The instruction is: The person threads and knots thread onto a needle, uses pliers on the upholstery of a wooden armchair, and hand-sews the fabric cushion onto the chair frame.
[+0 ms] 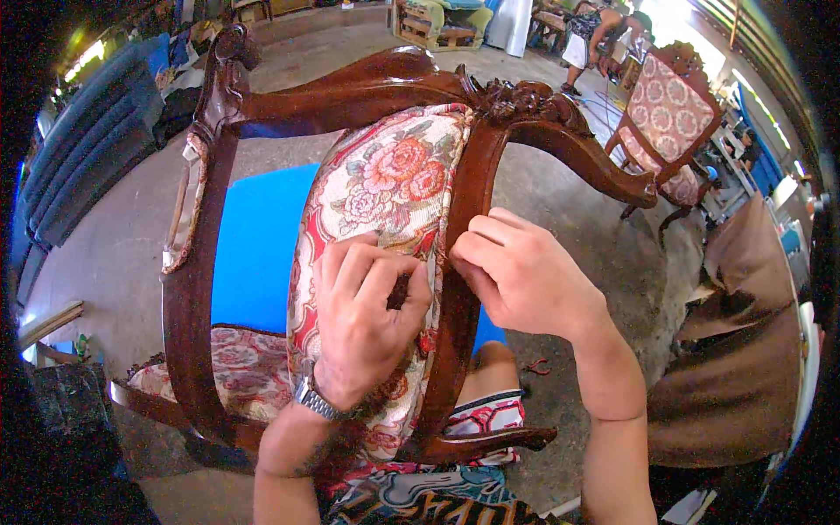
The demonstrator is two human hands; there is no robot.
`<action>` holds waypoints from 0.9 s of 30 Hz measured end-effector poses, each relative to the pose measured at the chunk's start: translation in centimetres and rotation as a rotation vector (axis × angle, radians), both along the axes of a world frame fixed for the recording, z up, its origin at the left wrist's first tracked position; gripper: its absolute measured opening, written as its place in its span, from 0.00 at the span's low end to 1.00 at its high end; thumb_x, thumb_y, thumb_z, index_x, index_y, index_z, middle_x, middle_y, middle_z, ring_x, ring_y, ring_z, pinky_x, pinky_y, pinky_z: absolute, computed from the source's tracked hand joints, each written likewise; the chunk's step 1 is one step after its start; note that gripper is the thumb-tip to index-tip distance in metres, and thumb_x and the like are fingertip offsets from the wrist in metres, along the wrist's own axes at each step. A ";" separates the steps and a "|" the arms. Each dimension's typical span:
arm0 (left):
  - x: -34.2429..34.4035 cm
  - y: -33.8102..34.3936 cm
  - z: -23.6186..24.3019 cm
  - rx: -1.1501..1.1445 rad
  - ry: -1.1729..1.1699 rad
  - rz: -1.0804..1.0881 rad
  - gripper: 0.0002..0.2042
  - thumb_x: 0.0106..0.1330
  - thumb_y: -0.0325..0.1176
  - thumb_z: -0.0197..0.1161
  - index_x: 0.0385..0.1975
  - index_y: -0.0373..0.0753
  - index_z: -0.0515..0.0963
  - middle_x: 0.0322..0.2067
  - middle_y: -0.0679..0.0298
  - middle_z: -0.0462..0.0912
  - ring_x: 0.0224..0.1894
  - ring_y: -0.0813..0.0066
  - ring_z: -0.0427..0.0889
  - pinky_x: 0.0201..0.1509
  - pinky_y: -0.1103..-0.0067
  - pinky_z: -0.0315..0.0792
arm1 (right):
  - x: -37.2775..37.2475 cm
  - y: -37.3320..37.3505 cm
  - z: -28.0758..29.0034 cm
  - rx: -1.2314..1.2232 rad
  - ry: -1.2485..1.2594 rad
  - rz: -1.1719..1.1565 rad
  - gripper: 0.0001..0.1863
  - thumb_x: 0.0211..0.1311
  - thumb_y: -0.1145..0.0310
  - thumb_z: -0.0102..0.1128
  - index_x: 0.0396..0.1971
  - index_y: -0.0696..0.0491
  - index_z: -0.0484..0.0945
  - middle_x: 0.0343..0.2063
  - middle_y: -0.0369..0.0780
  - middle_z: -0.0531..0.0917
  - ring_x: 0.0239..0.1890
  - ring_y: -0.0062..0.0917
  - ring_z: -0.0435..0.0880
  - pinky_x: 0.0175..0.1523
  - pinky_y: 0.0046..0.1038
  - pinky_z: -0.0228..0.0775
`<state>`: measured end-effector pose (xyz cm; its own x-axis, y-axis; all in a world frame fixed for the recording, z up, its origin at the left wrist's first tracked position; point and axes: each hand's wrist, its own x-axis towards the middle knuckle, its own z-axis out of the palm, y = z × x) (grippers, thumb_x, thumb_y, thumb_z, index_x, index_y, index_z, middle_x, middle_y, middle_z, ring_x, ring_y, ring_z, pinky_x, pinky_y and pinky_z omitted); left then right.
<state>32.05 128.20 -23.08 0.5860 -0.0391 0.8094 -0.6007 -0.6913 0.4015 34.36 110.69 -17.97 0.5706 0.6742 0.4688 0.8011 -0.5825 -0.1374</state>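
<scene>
A dark carved wooden chair frame (472, 175) lies tipped over before me, its seat covered in floral tapestry fabric (398, 171) with roses. My left hand (363, 306), with a metal-banded watch (317, 398) on its wrist, rests on this fabric. Its fingers are curled and closed near the fabric's right edge. Across the seam, my right hand (521, 271) is closed in a pinch against the wooden rail beside the fabric. Whatever either set of fingertips holds is hidden or too small to make out.
A bright blue panel (262, 245) shows through the frame. Red-handled pliers (537, 366) lie on the concrete floor at right, near brown cloth (735, 350). Blue sofa (96, 140) stands at left. Farther back are another upholstered chair (669, 105) and a bending person (599, 39).
</scene>
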 end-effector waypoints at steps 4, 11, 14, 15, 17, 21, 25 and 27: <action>0.0 0.0 0.1 0.010 -0.019 -0.006 0.06 0.45 0.26 0.65 0.22 0.41 0.75 0.26 0.65 0.74 0.38 0.63 0.73 0.41 0.70 0.65 | -0.2 0.1 -0.3 -0.017 -0.004 -0.026 0.06 0.44 0.77 0.55 0.25 0.57 0.70 0.25 0.43 0.72 0.31 0.38 0.72 0.36 0.34 0.67; 0.0 0.1 0.0 0.053 -0.041 -0.005 0.07 0.44 0.26 0.66 0.22 0.42 0.75 0.25 0.67 0.73 0.37 0.64 0.72 0.40 0.70 0.65 | -1.0 0.9 -2.1 0.154 -0.002 -0.091 0.10 0.42 0.77 0.56 0.29 0.57 0.68 0.26 0.44 0.72 0.32 0.39 0.73 0.37 0.35 0.68; 0.0 0.1 0.0 0.035 -0.050 -0.028 0.07 0.44 0.26 0.66 0.22 0.42 0.75 0.25 0.67 0.72 0.37 0.64 0.72 0.40 0.70 0.65 | -1.0 1.3 -2.8 0.234 -0.032 -0.106 0.11 0.42 0.77 0.57 0.28 0.57 0.68 0.26 0.44 0.72 0.32 0.39 0.72 0.37 0.35 0.67; 0.0 0.1 0.0 0.037 -0.051 -0.026 0.07 0.44 0.26 0.66 0.22 0.42 0.75 0.25 0.67 0.72 0.37 0.64 0.72 0.40 0.70 0.65 | -1.0 1.4 -3.0 0.236 -0.032 -0.104 0.11 0.42 0.77 0.57 0.28 0.57 0.68 0.26 0.44 0.72 0.32 0.39 0.72 0.37 0.35 0.67; 0.0 0.1 0.0 0.049 -0.041 -0.015 0.07 0.44 0.26 0.66 0.22 0.42 0.74 0.24 0.67 0.72 0.37 0.64 0.72 0.40 0.70 0.65 | -1.0 1.7 -3.2 0.253 -0.072 -0.133 0.11 0.42 0.77 0.58 0.29 0.57 0.68 0.25 0.44 0.71 0.31 0.39 0.72 0.36 0.35 0.67; 0.0 0.0 0.1 0.025 -0.033 -0.020 0.08 0.44 0.26 0.66 0.22 0.42 0.74 0.24 0.66 0.72 0.37 0.64 0.72 0.40 0.70 0.65 | -0.9 1.8 -3.4 0.372 -0.130 -0.099 0.09 0.43 0.84 0.58 0.26 0.58 0.70 0.21 0.42 0.71 0.25 0.35 0.72 0.29 0.32 0.65; 0.1 0.1 0.0 0.027 -0.039 -0.028 0.08 0.43 0.26 0.66 0.22 0.42 0.74 0.24 0.66 0.72 0.37 0.64 0.72 0.40 0.70 0.65 | -0.6 1.3 -3.4 0.371 -0.082 -0.043 0.10 0.42 0.81 0.59 0.27 0.57 0.70 0.22 0.42 0.71 0.27 0.37 0.72 0.31 0.33 0.65; 0.1 0.1 0.0 0.022 -0.037 -0.028 0.08 0.43 0.26 0.66 0.22 0.43 0.74 0.24 0.67 0.71 0.37 0.64 0.72 0.40 0.70 0.65 | -0.6 1.2 -3.5 0.357 -0.045 -0.019 0.12 0.40 0.78 0.59 0.28 0.56 0.69 0.23 0.43 0.71 0.30 0.39 0.71 0.34 0.35 0.66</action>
